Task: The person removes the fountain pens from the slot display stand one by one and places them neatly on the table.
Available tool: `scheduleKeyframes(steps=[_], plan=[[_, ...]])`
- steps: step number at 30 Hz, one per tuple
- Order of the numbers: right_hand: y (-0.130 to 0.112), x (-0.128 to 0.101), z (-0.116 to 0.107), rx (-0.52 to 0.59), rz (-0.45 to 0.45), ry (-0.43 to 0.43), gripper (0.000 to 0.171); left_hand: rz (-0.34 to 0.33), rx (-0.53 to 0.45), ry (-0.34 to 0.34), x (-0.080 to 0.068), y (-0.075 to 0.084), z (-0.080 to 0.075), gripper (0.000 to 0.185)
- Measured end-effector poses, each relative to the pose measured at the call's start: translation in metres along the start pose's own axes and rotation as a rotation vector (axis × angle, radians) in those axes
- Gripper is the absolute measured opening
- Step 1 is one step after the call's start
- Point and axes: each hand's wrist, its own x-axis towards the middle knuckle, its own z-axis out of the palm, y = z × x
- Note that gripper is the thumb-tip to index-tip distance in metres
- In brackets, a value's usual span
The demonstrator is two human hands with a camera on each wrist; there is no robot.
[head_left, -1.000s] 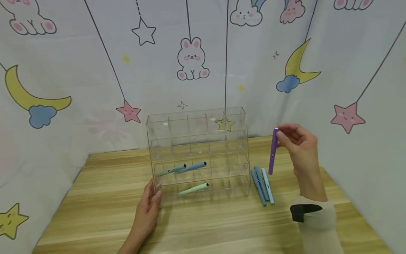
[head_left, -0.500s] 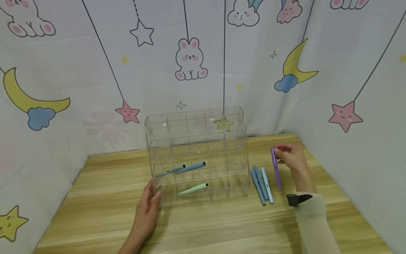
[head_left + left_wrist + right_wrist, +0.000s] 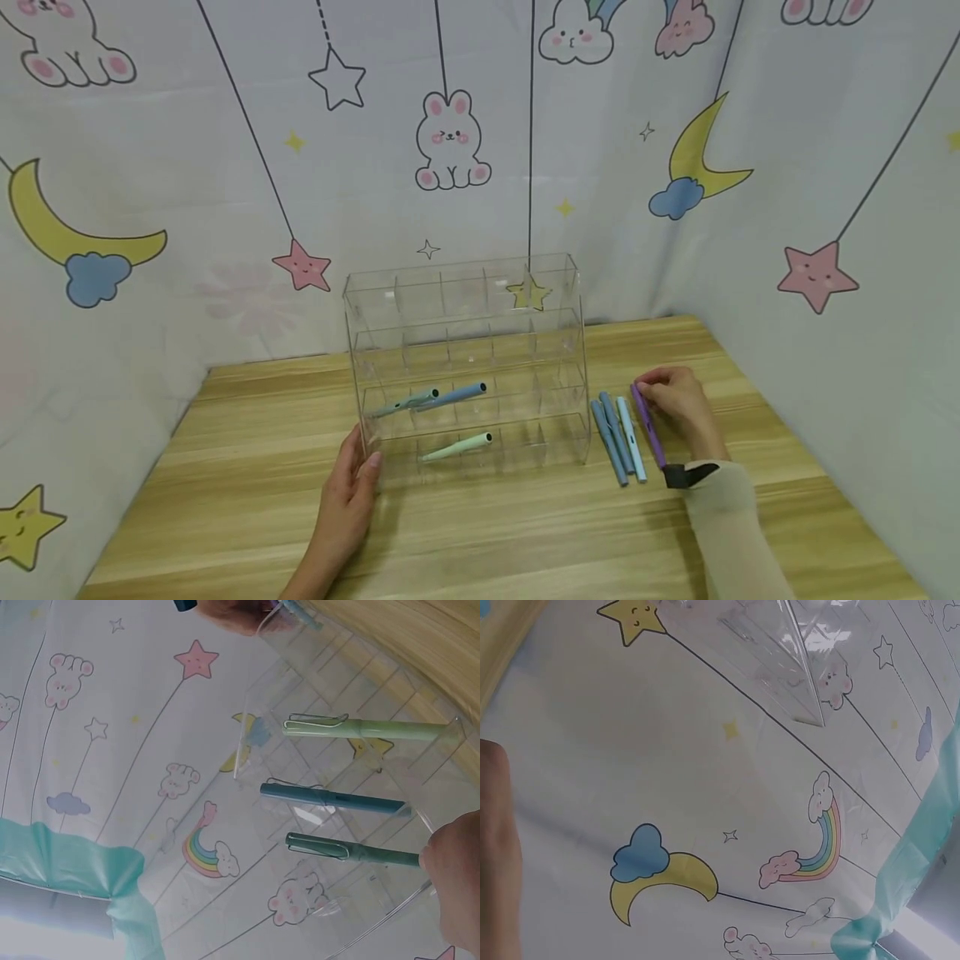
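Note:
A clear acrylic organizer [image 3: 465, 367] with several tiers of compartments stands on the wooden table [image 3: 225, 500]. It holds a dark green pen [image 3: 405, 402], a blue pen [image 3: 453, 395] and a light green pen [image 3: 457, 447]. My left hand [image 3: 352, 492] rests against its lower left front corner, fingers straight. My right hand [image 3: 675, 404] pinches the top of a purple pen [image 3: 649, 427] that lies low on the table, just right of three loose pens [image 3: 619, 437], two blue and one light blue. The left wrist view shows the stored pens [image 3: 352, 801] through the acrylic.
Cartoon-print curtains [image 3: 150, 167] enclose the table on the left, back and right. The right wrist view shows mostly curtain and a corner of the organizer [image 3: 780, 652]. Bare wood lies in front of the organizer and to its left.
My right hand lowered the purple pen from hanging upright in the air down onto the table beside the three loose pens. The left hand stayed at the organizer's corner.

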Motion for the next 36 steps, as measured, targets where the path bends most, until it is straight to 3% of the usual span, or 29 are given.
scheduleKeyframes(steps=[7,12,17,23,29,33,36], plan=[[0.0,0.001,0.004,-0.25,-0.069,0.043,0.021,0.007,-0.009,0.007,0.001,-0.001,0.001,0.059],[-0.008,-0.003,0.0,-0.418,-0.104,0.003,0.02,0.004,-0.011,0.008,0.0,0.0,0.001,0.059],[-0.012,-0.006,-0.002,-0.43,-0.032,-0.112,0.018,-0.006,0.002,0.002,-0.001,0.002,0.001,0.059],[-0.013,-0.006,0.0,-0.418,-0.025,-0.194,0.016,-0.011,-0.008,-0.002,-0.002,0.003,0.002,0.059],[-0.015,-0.003,0.002,-0.479,-0.177,-0.185,0.026,0.005,-0.012,0.005,0.0,0.0,0.002,0.058],[-0.014,0.0,0.009,-0.45,-0.304,-0.273,0.032,0.004,-0.052,0.0,0.001,-0.001,0.002,0.058],[-0.011,0.001,0.013,-0.438,-0.345,-0.315,0.029,0.006,-0.067,0.0,0.001,-0.001,0.002,0.058]])
